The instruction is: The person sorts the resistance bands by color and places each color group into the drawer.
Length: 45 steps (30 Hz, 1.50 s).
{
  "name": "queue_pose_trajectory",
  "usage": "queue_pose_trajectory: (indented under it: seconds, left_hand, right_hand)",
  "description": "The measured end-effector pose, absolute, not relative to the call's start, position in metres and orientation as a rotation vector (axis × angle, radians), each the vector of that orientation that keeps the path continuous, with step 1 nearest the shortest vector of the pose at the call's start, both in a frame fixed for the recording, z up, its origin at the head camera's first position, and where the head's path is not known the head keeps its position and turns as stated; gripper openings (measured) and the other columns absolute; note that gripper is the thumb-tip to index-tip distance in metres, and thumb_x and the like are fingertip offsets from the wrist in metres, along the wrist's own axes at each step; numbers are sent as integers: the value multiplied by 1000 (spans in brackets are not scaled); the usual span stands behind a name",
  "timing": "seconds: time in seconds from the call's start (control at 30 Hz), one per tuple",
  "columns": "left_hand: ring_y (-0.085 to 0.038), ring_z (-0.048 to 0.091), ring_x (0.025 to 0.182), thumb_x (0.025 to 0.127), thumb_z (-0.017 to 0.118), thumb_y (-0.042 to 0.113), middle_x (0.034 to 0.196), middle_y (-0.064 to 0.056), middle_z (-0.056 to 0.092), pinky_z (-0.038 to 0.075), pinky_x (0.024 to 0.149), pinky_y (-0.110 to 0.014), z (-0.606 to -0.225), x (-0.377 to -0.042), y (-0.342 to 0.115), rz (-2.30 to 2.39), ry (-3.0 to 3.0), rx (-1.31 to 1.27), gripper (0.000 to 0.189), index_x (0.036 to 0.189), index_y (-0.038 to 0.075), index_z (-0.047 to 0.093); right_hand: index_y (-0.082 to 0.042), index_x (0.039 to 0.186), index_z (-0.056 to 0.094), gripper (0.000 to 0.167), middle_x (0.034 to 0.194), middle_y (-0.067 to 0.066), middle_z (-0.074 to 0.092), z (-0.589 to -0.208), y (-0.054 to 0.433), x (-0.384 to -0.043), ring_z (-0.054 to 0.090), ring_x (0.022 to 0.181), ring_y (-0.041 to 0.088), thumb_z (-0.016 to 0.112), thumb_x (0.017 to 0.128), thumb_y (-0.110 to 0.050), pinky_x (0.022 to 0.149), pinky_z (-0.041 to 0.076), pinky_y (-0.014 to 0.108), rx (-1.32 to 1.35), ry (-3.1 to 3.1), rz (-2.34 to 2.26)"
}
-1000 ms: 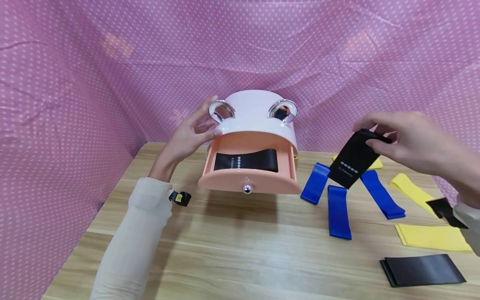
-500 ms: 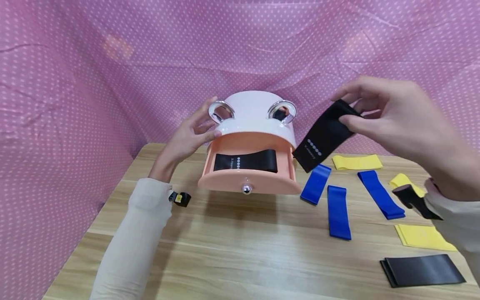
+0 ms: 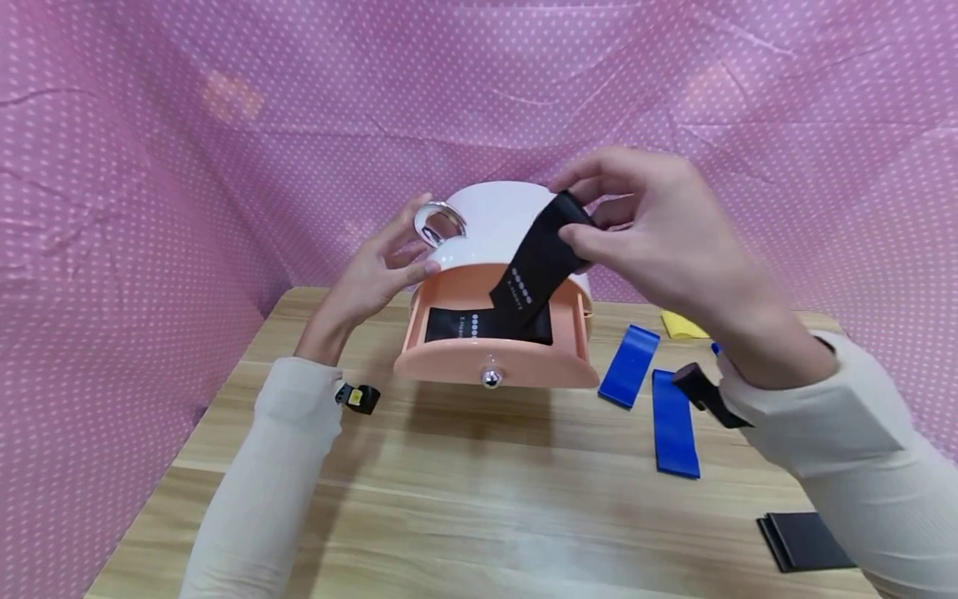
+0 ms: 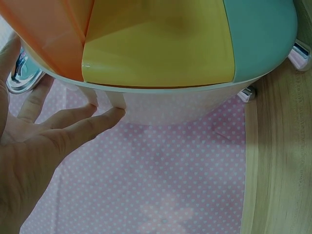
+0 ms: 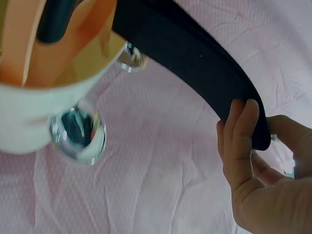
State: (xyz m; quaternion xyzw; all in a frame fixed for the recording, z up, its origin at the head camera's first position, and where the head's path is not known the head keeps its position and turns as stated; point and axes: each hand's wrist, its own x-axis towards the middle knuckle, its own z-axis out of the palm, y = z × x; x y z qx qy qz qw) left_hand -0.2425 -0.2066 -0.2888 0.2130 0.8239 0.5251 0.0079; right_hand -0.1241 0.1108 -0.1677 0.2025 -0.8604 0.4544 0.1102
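Observation:
A white rounded cabinet (image 3: 497, 218) with ring-shaped chrome parts has its peach drawer (image 3: 449, 366) pulled out. In that drawer lies a black exercise loop band (image 3: 449, 324) printed X-Heavy. My right hand (image 3: 651, 216) pinches the top end of a second black loop band (image 3: 545, 254) between thumb and fingers. Its lower end hangs into the drawer, overlapping the first band. The right wrist view shows this held band (image 5: 195, 58) bowed from the fingers toward the drawer. With fingers extended, my left hand (image 3: 377, 270) rests against the cabinet's left side, thumb at the front edge.
Blue bands (image 3: 630, 366) lie right of the cabinet, and a yellow band (image 3: 683, 324) shows behind my right wrist. A folded black band (image 3: 808, 541) lies at the front right, partly behind my sleeve. Below the open drawer, the cabinet has a yellow front (image 4: 161, 44) and a teal one (image 4: 265, 39).
My right hand has carried the black loop band leftward from above the blue bands to over the open drawer. My left hand has stayed on the cabinet.

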Motion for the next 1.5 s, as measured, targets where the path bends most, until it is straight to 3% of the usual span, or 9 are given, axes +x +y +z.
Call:
queue_pose_trajectory:
  seconds: [0.3, 0.47, 0.73, 1.07, 1.27, 1.33, 1.5]
  left_hand:
    - [-35, 46, 150, 98, 76, 19, 174, -2, 28, 48, 119, -55, -290, -242, -207, 1633, 2597, 653, 85, 162, 49, 29]
    - [-36, 45, 150, 98, 75, 17, 174, 1, 27, 47, 119, -56, -290, -243, -207, 1672, 2554, 668, 84, 162, 48, 31]
    - [-36, 45, 150, 98, 74, 13, 172, -4, 33, 46, 120, -57, -290, -241, -207, 1728, 2488, 691, 84, 163, 46, 31]
    - [-38, 39, 154, 99, 73, 14, 175, 5, 25, 43, 122, -58, -290, -243, -207, 1713, 2497, 745, 82, 163, 44, 32]
    - [-39, 47, 148, 100, 70, 10, 172, -1, 32, 55, 110, -50, -291, -244, -207, 1739, 2460, 754, 79, 163, 43, 34]
    - [-39, 50, 146, 101, 69, 11, 171, 1, 33, 57, 106, -50, -291, -245, -208, 1742, 2459, 746, 78, 162, 44, 35]
    - [-40, 43, 151, 101, 70, 15, 175, 11, 21, 51, 114, -58, -291, -245, -208, 1744, 2456, 742, 77, 162, 45, 35]
  right_hand:
    - [-6, 122, 70, 31, 106, 17, 72, -179, 74, -130, 79, 101, 28, 71, 93, 3, 77, 68, 30, 591, -2497, 1474]
    - [-5, 121, 70, 30, 104, 16, 73, -184, 60, -136, 80, 94, 26, 71, 92, 2, 76, 68, 33, 606, -2467, 1538]
    - [-6, 120, 71, 29, 99, 14, 75, -188, 39, -144, 79, 88, 23, 72, 91, -1, 76, 67, 29, 587, -2450, 1627]
    - [-6, 115, 71, 25, 98, 11, 75, -194, 19, -149, 78, 84, 20, 72, 90, -2, 75, 65, 27, 612, -2410, 1667]
    - [-6, 116, 70, 26, 98, 11, 75, -195, 8, -150, 79, 89, 20, 75, 91, -3, 79, 65, 27, 619, -2416, 1671]
    - [-5, 116, 69, 26, 98, 11, 75, -196, 5, -151, 79, 89, 19, 75, 91, -3, 81, 64, 27, 622, -2418, 1670]
    - [-7, 114, 69, 24, 96, 10, 74, -203, 5, -153, 79, 85, 18, 74, 91, -3, 83, 63, 27, 611, -2428, 1665]
